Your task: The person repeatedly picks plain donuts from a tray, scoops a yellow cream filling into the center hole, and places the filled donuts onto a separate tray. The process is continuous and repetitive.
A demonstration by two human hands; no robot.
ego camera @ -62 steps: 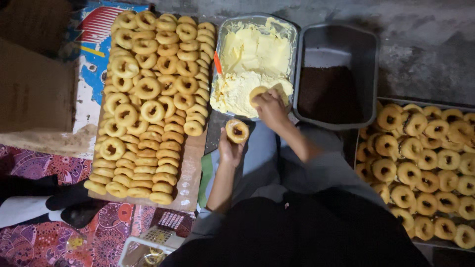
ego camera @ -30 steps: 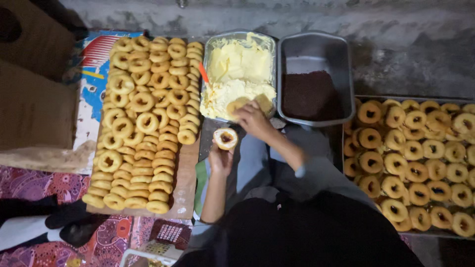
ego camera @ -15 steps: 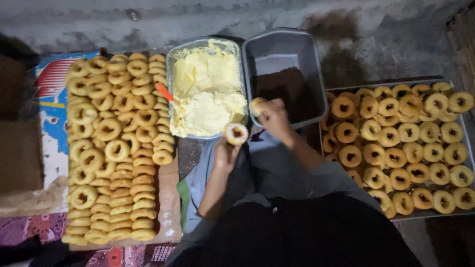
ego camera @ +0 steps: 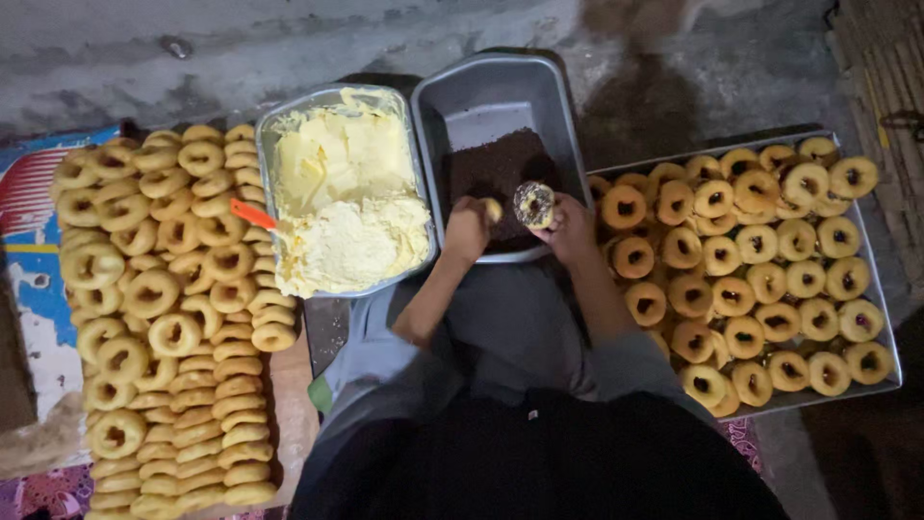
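My right hand [ego camera: 570, 229] holds a ring donut [ego camera: 533, 203] coated with dark chocolate sprinkles, just over the near edge of a grey metal pan [ego camera: 486, 91] that has sprinkles [ego camera: 491, 166] in it. My left hand [ego camera: 466, 231] is closed beside it at the same pan edge, and a pale bit of another donut [ego camera: 493, 209] shows at its fingers; the remainder is hidden. The two hands are a few centimetres apart.
A metal pan of yellow cream [ego camera: 346, 202] with an orange spatula handle [ego camera: 252, 214] stands left of the sprinkle pan. Stacked plain donuts [ego camera: 164, 308] fill a board at left. A metal tray [ego camera: 881, 289] of donuts [ego camera: 760, 260] lies at right. My lap is below.
My right hand went from the cream pan to the sprinkle pan, and its donut now carries sprinkles. My left hand followed with its donut. The view swung right.
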